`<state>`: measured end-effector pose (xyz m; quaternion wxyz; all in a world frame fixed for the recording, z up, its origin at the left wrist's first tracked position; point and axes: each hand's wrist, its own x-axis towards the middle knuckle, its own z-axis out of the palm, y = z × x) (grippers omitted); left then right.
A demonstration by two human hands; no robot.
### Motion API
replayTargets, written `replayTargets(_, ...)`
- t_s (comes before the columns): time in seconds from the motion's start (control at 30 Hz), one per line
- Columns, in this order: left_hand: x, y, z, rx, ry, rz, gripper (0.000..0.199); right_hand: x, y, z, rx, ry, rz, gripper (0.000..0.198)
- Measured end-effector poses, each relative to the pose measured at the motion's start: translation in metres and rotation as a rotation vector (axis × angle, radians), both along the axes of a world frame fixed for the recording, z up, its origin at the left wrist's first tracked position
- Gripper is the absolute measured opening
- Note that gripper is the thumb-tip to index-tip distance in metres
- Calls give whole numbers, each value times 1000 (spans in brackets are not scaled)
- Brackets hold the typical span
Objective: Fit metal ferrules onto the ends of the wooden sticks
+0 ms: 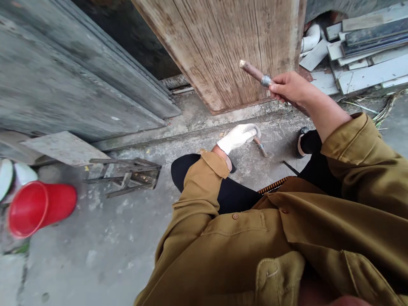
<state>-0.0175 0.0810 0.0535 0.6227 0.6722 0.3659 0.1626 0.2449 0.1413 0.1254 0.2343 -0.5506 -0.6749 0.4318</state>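
My right hand is bare and closed around a wooden stick. Silvery wire is wound round the stick just beyond my fingers; its pale cut end points up and left, in front of the plank panel. Lower down, my left hand wears a white glove and is curled closed. From its fingers a short brown wooden stick slants down, with a thin binding near its lower end. The gloved fingers hide its upper part.
A weathered wooden panel stands ahead, beside grey boards leaning at left. A small wooden stool and a red bucket are on the concrete to the left. Stacked planks and tiles lie at upper right, by a white pipe.
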Motion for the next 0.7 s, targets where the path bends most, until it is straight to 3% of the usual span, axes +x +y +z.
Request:
replayTargets(0.03, 2, -2, 2, -23, 7, -47, 25, -3, 1, -5, 47, -170, -31, 21)
replayTargets(0.1, 2, -3, 5, -27, 18, -92, 23, -11, -2, -13, 31, -471, 75, 20)
replayTargets(0.2, -7, 3, 7, 94, 49, -39, 23, -23, -14, -15, -236, -645, 449, 22)
replayTargets(0.33, -23, 16, 3, 313, 100, 56, 20, -23, -26, -3, -583, -469, 777, 12)
replayTargets(0.4, -26, 17, 1, 318, 65, 113, 22, -16, -25, 5, -628, -215, 859, 12)
replayTargets(0.47, -22, 13, -1, 236, 36, 134, 26, -7, -20, 11, -520, 108, 787, 20)
replayTargets(0.57, -10, 3, 0, 59, 6, 29, 31, 6, -9, 14, -226, 413, 387, 34)
replayTargets(0.63, -3, -3, 2, -26, -37, -28, 32, 9, -2, 11, -99, 325, 133, 36)
replayTargets(0.7, 1, -5, 5, -53, -67, -51, 31, 8, 3, 5, -36, 75, 12, 34)
